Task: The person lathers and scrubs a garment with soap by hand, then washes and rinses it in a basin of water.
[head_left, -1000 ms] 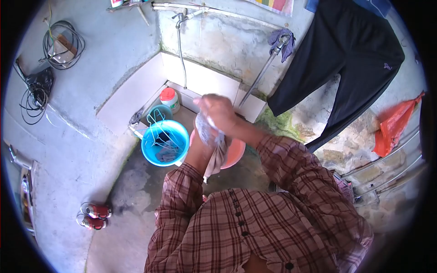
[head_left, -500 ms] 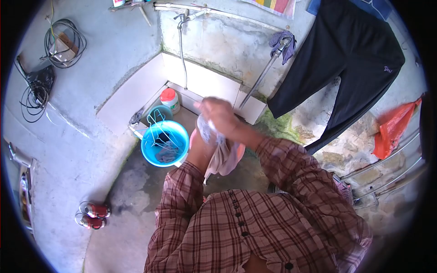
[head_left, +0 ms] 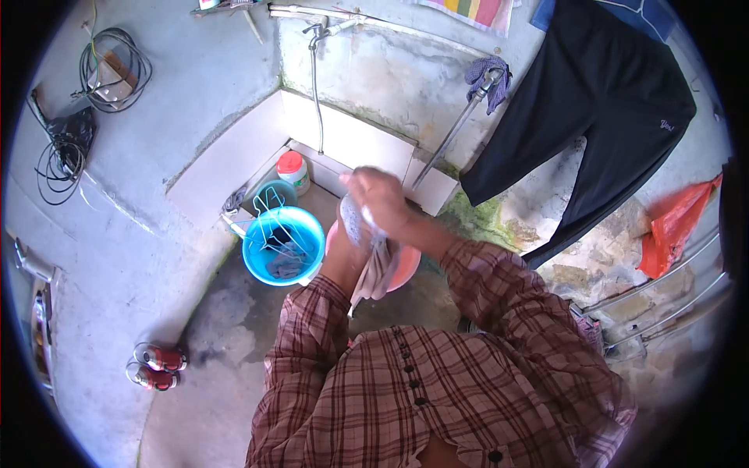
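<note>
A pale, wet cloth [head_left: 374, 273] with white suds hangs between my hands, over a pink basin [head_left: 406, 265] that is partly hidden. My left hand [head_left: 349, 234] is under the sudsy part of the cloth, its fingers mostly covered by cloth and by the other hand. My right hand [head_left: 376, 201] is closed on the upper part of the cloth, slightly blurred. Left of the hands stands a blue basin [head_left: 248, 257] with grey cloth and pale blue wire hangers [head_left: 273, 204] in it.
Behind the blue basin are a green bucket [head_left: 275, 189] and a white tub with a red lid [head_left: 292, 168]. A hose [head_left: 316, 93] hangs from a tap. Black trousers [head_left: 601, 101] hang at right; two red flasks [head_left: 161, 368] stand at lower left.
My right hand has shifted slightly over the cloth. The hanging cloth spread wider over the pink basin, then narrowed again.
</note>
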Demonstrator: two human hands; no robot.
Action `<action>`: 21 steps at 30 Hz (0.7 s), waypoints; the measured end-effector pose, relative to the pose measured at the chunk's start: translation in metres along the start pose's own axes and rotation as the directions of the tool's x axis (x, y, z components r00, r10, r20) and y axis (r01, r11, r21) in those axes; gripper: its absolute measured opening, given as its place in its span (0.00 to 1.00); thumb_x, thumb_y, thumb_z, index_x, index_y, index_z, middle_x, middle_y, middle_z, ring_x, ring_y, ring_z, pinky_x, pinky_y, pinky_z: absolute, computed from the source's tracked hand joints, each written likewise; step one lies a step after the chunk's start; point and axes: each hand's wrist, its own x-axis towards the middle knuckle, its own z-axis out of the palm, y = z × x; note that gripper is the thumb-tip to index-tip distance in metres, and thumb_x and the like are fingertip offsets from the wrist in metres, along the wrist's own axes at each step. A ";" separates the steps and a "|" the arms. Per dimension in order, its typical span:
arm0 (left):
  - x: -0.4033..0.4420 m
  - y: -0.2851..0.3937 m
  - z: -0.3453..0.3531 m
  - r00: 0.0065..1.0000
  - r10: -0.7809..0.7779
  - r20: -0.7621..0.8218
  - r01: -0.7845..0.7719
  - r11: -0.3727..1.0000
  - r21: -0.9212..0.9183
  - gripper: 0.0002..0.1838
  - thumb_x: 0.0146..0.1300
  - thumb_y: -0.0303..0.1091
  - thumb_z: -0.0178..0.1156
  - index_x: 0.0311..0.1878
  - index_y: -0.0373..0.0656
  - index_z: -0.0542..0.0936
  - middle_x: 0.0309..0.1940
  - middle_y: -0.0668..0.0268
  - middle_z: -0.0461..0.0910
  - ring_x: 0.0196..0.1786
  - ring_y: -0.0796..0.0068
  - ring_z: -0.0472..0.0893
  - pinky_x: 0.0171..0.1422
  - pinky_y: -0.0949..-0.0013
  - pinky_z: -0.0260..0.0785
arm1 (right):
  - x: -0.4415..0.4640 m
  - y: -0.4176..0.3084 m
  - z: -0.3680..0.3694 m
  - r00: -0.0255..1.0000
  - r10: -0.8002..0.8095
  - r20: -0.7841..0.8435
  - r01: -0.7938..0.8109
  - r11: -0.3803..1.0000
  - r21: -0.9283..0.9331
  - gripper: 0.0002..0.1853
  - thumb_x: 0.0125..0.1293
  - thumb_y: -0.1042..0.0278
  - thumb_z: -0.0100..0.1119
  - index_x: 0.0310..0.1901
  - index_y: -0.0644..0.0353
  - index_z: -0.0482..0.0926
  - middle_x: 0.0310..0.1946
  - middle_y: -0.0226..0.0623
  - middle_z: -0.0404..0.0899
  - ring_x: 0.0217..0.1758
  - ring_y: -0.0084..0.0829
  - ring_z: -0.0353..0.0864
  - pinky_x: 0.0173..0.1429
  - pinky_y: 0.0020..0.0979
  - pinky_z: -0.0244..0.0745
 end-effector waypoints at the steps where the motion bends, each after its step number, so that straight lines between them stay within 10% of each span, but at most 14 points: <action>1: -0.003 -0.009 0.003 0.995 -0.098 0.003 0.094 0.940 -0.327 0.14 0.68 0.37 0.49 0.53 0.43 0.71 0.44 0.66 0.75 0.47 0.74 0.75 0.53 0.73 0.68 | -0.014 -0.003 0.018 0.992 -0.054 -0.110 0.069 0.988 0.141 0.14 0.65 0.65 0.57 0.23 0.63 0.70 0.21 0.46 0.71 0.24 0.44 0.73 0.29 0.39 0.67; 3: -0.008 -0.018 0.007 0.969 -0.245 0.033 0.181 0.611 -0.771 0.13 0.67 0.34 0.50 0.53 0.43 0.71 0.44 0.65 0.75 0.48 0.74 0.75 0.52 0.74 0.68 | -0.016 -0.027 0.009 0.987 -0.139 -0.079 0.148 0.982 0.120 0.14 0.65 0.65 0.56 0.23 0.62 0.70 0.21 0.45 0.70 0.23 0.43 0.72 0.29 0.39 0.67; 6: -0.005 -0.022 0.012 0.962 -0.263 0.074 0.186 0.433 -0.882 0.13 0.66 0.31 0.51 0.53 0.43 0.71 0.44 0.65 0.75 0.49 0.75 0.75 0.52 0.74 0.68 | -0.009 -0.023 0.004 0.992 -0.121 -0.047 0.122 0.992 0.017 0.15 0.65 0.64 0.56 0.23 0.62 0.70 0.20 0.44 0.71 0.22 0.44 0.72 0.28 0.39 0.66; 10: 0.010 0.006 0.007 0.988 -0.124 0.094 0.133 0.987 -0.093 0.12 0.68 0.35 0.50 0.52 0.44 0.71 0.41 0.65 0.75 0.45 0.74 0.75 0.50 0.75 0.69 | 0.016 0.040 0.006 0.986 -0.008 -0.169 -0.011 0.994 -0.109 0.18 0.66 0.61 0.54 0.22 0.62 0.69 0.17 0.44 0.69 0.21 0.46 0.71 0.27 0.40 0.66; 12: 0.013 0.004 -0.001 0.920 -0.316 0.231 0.368 0.498 -0.786 0.14 0.70 0.41 0.47 0.50 0.41 0.71 0.38 0.65 0.76 0.41 0.74 0.76 0.45 0.74 0.70 | 0.020 0.052 -0.003 0.984 0.176 0.018 -0.177 0.982 0.064 0.16 0.67 0.56 0.54 0.31 0.62 0.74 0.22 0.37 0.75 0.23 0.34 0.74 0.31 0.34 0.69; 14: 0.020 0.001 -0.008 0.840 -0.300 0.452 0.329 -0.381 -0.864 0.19 0.72 0.47 0.44 0.49 0.38 0.72 0.36 0.64 0.76 0.36 0.73 0.77 0.40 0.73 0.72 | 0.027 0.057 -0.007 0.911 0.344 0.226 -0.403 0.857 0.320 0.16 0.68 0.54 0.54 0.38 0.61 0.76 0.27 0.33 0.77 0.28 0.26 0.75 0.35 0.29 0.70; 16: 0.031 0.032 -0.019 0.704 -0.611 0.363 0.261 -0.252 -0.932 0.20 0.72 0.47 0.45 0.44 0.36 0.73 0.33 0.62 0.77 0.32 0.71 0.78 0.38 0.70 0.73 | 0.033 0.076 -0.011 0.816 0.234 0.529 -0.551 0.592 0.588 0.16 0.65 0.53 0.59 0.39 0.60 0.78 0.31 0.28 0.77 0.37 0.21 0.72 0.42 0.23 0.67; 19: 0.029 0.021 -0.028 0.672 -0.712 0.205 0.340 0.051 -0.939 0.18 0.71 0.45 0.48 0.43 0.37 0.73 0.35 0.61 0.77 0.32 0.68 0.78 0.39 0.67 0.74 | 0.045 0.054 -0.044 0.435 0.262 0.861 -0.346 0.932 -0.109 0.19 0.58 0.50 0.65 0.35 0.61 0.79 0.27 0.27 0.76 0.32 0.20 0.73 0.40 0.24 0.68; 21: 0.032 0.038 -0.038 0.664 -0.739 0.116 0.388 0.208 -0.898 0.18 0.70 0.45 0.51 0.42 0.37 0.73 0.33 0.64 0.77 0.32 0.69 0.78 0.38 0.67 0.73 | 0.052 0.053 -0.054 0.509 0.267 0.819 -0.377 0.924 -0.067 0.18 0.57 0.53 0.66 0.35 0.62 0.80 0.27 0.28 0.78 0.31 0.21 0.74 0.40 0.25 0.69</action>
